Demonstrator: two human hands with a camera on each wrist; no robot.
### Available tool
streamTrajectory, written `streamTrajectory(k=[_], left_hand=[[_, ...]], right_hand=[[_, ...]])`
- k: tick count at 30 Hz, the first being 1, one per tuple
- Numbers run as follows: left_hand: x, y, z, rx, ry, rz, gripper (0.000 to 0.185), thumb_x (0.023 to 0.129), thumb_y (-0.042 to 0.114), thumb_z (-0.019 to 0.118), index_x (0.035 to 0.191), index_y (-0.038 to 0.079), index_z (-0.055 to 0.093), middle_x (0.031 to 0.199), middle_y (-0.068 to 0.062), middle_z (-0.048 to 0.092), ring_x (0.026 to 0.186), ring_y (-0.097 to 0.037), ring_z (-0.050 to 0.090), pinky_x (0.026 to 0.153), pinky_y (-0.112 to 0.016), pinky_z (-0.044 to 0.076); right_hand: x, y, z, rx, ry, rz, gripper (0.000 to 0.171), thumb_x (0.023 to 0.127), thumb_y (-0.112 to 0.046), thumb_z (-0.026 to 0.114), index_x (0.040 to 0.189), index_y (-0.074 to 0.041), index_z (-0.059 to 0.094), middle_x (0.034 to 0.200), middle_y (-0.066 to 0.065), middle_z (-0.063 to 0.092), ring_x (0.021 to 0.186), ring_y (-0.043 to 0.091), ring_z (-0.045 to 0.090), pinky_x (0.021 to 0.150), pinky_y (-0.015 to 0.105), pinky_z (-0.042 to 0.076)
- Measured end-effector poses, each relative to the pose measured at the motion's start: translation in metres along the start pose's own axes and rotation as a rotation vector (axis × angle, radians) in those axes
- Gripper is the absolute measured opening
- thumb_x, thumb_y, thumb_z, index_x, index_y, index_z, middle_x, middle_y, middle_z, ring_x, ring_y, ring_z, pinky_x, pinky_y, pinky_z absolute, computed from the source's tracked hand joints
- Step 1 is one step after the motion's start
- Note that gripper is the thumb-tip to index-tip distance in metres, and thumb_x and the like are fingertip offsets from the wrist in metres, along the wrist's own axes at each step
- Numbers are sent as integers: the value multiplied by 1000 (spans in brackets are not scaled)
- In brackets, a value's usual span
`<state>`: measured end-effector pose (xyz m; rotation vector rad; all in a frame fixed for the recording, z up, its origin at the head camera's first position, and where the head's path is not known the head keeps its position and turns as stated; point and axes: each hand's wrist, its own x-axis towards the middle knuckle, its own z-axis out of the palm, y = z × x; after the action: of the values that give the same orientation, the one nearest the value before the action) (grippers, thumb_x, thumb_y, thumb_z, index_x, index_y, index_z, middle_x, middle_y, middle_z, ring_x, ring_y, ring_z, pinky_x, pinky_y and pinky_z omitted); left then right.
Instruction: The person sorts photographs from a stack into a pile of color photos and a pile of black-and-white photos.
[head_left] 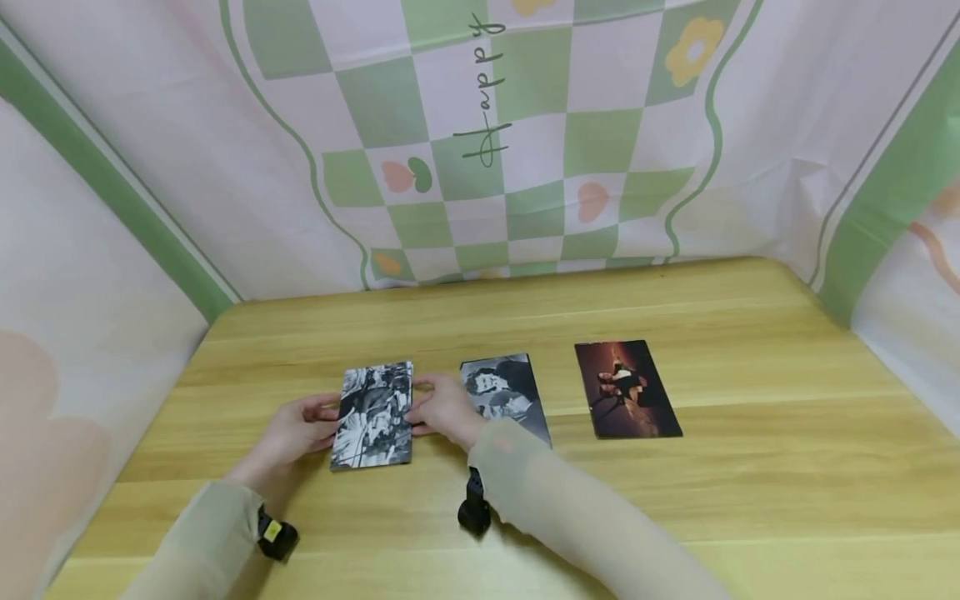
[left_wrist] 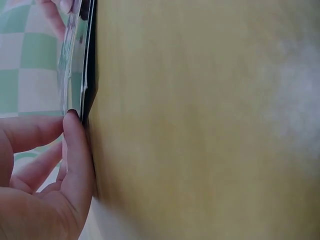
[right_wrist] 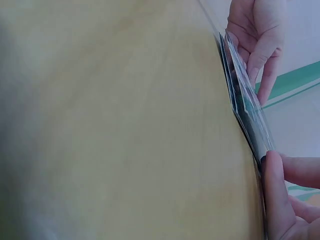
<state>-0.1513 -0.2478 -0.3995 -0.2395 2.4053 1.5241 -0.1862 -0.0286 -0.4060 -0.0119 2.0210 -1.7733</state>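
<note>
A small stack of black-and-white photo cards [head_left: 373, 417] lies at the left of the wooden table, its edges a little uneven. My left hand [head_left: 294, 429] pinches its left edge between thumb and fingers. On the opposite edge, the thumb and fingers of my right hand [head_left: 442, 407] pinch the same stack. In the left wrist view, the layered cards [left_wrist: 77, 70] are seen edge-on, low over the tabletop. The right wrist view shows the card edges [right_wrist: 245, 100] slightly fanned apart between both hands.
Just right of my right hand lies another black-and-white photo card [head_left: 513, 385], partly covered by my forearm. Farther right is a dark reddish-brown photo card [head_left: 628, 390] showing figures. A checkered green-and-white curtain [head_left: 480, 167] hangs behind the wooden table [head_left: 787, 400].
</note>
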Motion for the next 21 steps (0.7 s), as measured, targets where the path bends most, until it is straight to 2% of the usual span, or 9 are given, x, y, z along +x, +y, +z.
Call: streamTrajectory(k=[10, 16, 21], left_hand=[[0, -2, 1, 20, 18, 18, 52, 89, -8, 53, 138, -10, 38, 109, -19, 56, 81, -9, 59, 74, -23, 58], [1, -2, 3, 77, 52, -4, 49, 89, -7, 53, 137, -8, 42, 110, -20, 56, 83, -12, 60, 77, -26, 58], [2, -1, 4, 124, 57, 21, 49, 88, -7, 55, 135, -9, 44, 110, -22, 57, 85, -14, 61, 78, -26, 58]], right_hand=[[0, -3, 2, -148, 22, -18, 58, 78, 7, 69, 132, -3, 52, 89, 12, 65, 60, 17, 62, 54, 29, 58], [0, -4, 3, -192, 36, -21, 57, 78, 6, 70, 132, -3, 52, 87, 11, 66, 59, 17, 61, 53, 28, 57], [0, -5, 3, -241, 48, -36, 57, 78, 5, 71, 132, -2, 52, 84, 10, 67, 58, 15, 59, 52, 27, 56]])
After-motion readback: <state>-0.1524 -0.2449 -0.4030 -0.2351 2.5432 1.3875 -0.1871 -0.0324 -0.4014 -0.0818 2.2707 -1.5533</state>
